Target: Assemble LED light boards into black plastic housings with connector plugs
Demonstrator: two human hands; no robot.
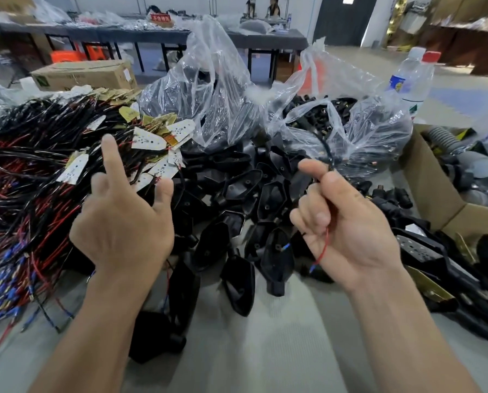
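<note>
Our right hand (347, 222) is curled into a loose fist. Its thumb and forefinger pinch a thin wire (325, 245), whose black end rises above the fist while its red end hangs below the palm. Our left hand (123, 225) hovers with forefinger and thumb stretched wide, and nothing shows in its grip. White light boards (149, 139) lie on tangled wires at left. Black housings (242, 188) are heaped between our hands. A clear bag of plugs (336, 117) sits behind the right hand.
</note>
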